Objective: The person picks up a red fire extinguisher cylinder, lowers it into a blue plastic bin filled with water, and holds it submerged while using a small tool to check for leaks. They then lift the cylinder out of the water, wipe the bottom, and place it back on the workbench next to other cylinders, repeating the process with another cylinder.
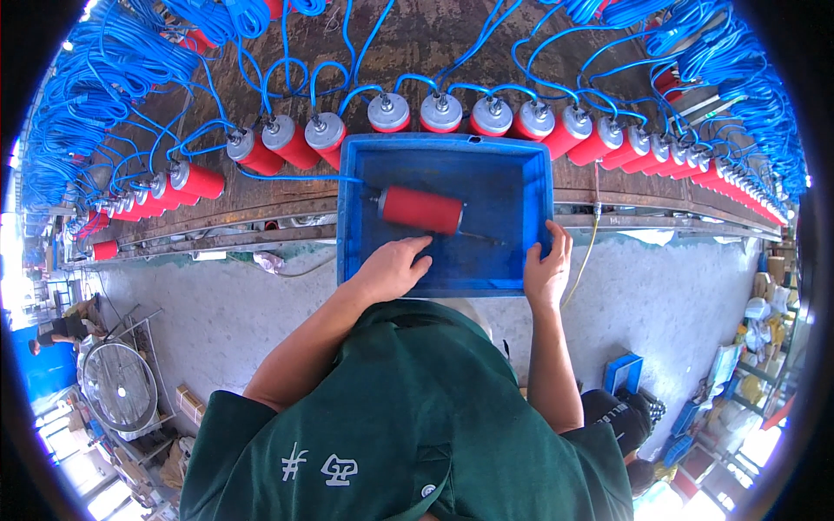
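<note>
A red cylinder (421, 210) with metal ends lies on its side, slightly tilted, inside a blue plastic bin (347, 227). A blue cable (300, 178) runs in over the bin's left rim to its left end, and a thin dark rod sticks out of the right end. My left hand (393, 269) reaches over the bin's near left edge, index finger stretched toward the cylinder and thumb apart; it holds nothing. At the right wall, my right hand (547, 267) grips the bin's rim, thumb on the inner side. Whether liquid covers the bin's dark bottom, I cannot tell.
Behind the bin, a long curved row of red cylinders (569, 130) with metal tops stands along a worn brown table (443, 43). Blue cable coils (104, 78) heap at both sides. A round fan (120, 386) stands at lower left; another person (615, 418) is at lower right.
</note>
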The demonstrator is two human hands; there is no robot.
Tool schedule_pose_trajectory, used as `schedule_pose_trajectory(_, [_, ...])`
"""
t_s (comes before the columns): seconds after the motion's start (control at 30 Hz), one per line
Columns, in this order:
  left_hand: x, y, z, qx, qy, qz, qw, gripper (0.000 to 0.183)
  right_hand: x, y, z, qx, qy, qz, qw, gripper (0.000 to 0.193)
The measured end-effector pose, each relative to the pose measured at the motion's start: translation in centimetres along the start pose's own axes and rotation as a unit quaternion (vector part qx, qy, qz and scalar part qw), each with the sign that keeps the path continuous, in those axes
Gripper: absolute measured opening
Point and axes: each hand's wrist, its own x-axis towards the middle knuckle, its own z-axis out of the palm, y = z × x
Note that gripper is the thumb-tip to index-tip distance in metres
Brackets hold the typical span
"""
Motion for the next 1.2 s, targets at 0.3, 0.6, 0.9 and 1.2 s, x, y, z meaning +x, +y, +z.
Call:
schedule_pose_trajectory(0.3, [0.0,-0.2,0.1,0.010,0.012,0.014,1.000,0.047,0.1,-0.3,-0.1,0.002,-0.004,0.004,1.000,0.046])
schedule_pose_trajectory(0.6, [0.3,0.0,-0.1,0.026,0.009,0.018,0.999,0.047,0.1,-0.1,-0.1,0.012,-0.004,0.006,1.000,0.046])
schedule_pose_trajectory(0.9, [0.5,0.2,-0.1,0.039,0.022,0.029,0.999,0.048,0.1,-0.2,-0.1,0.013,-0.002,0.005,1.000,0.046])
schedule_pose_trajectory(1.2, [3.1,-1.6,-1.1,0.213,0.063,0.086,0.971,0.052,0.1,-0.4,0.0,0.024,0.008,0.012,1.000,0.045])
